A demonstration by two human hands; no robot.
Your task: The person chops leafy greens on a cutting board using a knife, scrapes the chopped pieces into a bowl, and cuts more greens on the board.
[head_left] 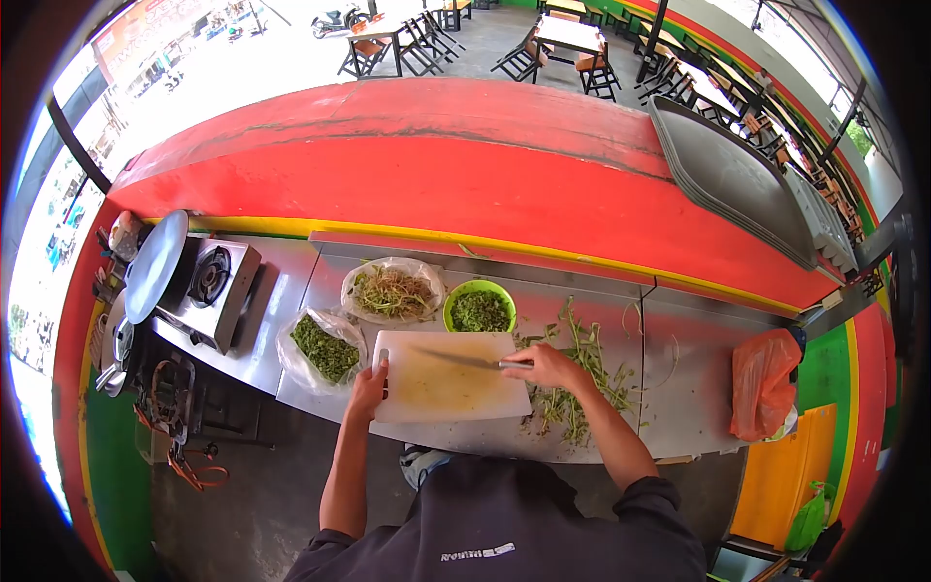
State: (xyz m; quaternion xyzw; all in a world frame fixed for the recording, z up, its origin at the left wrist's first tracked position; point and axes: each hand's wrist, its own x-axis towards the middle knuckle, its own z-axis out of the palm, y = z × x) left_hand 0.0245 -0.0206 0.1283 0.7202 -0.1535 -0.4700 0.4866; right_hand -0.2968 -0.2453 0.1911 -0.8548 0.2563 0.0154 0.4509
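Observation:
My left hand [367, 390] is closed on the left edge of a white cutting board [451, 398], near its handle slot. Yellowish stains and a few specks mark the board. In my right hand [549, 368] is a knife [458, 359], its blade pointing left over the board's upper part. Just behind the board stands a lime green bowl [448, 315] of chopped greens [480, 310]. To the left lie a plastic bag of chopped greens [325, 347] and another bag with stems and roots [393, 291]. Loose leafy stalks [587, 373] spread out beside my right hand.
A steel counter [684, 388] runs beneath everything. At its left end is a gas stove [215, 291] with a round metal lid [158, 267] leaning by it. An orange plastic bag [764, 383] sits far right. Beyond rises a red ledge [407, 175] with stacked trays [732, 175].

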